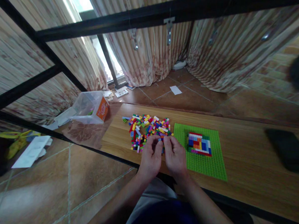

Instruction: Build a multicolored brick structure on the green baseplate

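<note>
My left hand (151,154) and my right hand (173,154) are held close together above the near edge of the wooden table (249,157), fingertips pinched on small bricks between them, too small to make out. Just beyond the fingers lies a loose pile of small coloured bricks (146,128). To the right of my hands sits a green baseplate (212,165) with a low block of red, white, blue and orange bricks (199,144) built on it.
A clear plastic tub (89,107) with an orange label stands at the table's far left end. A dark flat object (288,149) lies at the right. Black metal frame bars (144,21) cross overhead. Papers lie on the tiled floor (60,181).
</note>
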{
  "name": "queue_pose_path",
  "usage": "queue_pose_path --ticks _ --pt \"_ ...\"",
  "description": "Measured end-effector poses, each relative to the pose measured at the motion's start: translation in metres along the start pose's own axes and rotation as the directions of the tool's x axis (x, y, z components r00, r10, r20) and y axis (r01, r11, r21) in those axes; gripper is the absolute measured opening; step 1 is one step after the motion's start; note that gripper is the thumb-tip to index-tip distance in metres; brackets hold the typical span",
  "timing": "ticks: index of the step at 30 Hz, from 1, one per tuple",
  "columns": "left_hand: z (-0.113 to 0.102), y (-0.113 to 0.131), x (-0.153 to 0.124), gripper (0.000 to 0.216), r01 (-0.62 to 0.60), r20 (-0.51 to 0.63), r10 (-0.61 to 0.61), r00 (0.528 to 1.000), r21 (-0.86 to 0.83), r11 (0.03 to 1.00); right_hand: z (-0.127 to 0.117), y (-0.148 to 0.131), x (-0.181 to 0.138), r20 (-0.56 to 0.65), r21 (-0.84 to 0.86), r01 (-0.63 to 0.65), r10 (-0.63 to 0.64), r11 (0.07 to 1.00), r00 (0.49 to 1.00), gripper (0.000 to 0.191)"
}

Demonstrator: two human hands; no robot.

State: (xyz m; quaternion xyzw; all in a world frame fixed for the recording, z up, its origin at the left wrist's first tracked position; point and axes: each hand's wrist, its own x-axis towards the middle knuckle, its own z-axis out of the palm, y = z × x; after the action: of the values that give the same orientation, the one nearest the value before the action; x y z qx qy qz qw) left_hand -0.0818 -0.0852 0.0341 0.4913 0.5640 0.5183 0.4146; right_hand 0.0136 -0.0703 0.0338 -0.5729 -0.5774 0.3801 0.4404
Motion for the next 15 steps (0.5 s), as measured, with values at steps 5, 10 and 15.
queue_pose_path --ticks 5,10,15 --pt "0.0076 0.006 -0.0054 0.024 0.073 -0.065 -0.065 0.996 0.123 0.99 0.0019 0.0022 -0.0012 -0.045 -0.06 0.0 -0.002 0.998 0.999 0.035" --pt "0.0077 0.0066 -0.0055 0.026 0.037 -0.073 -0.014 0.997 0.328 0.944 0.0052 0.0051 -0.0053 -0.052 -0.035 0.005 -0.007 0.999 0.999 0.033" --pt "0.0076 -0.0011 -0.0046 0.025 -0.041 -0.085 0.08 0.993 0.386 0.922 0.0104 0.0101 -0.0076 -0.1 0.079 0.017 -0.009 0.997 0.995 0.036"
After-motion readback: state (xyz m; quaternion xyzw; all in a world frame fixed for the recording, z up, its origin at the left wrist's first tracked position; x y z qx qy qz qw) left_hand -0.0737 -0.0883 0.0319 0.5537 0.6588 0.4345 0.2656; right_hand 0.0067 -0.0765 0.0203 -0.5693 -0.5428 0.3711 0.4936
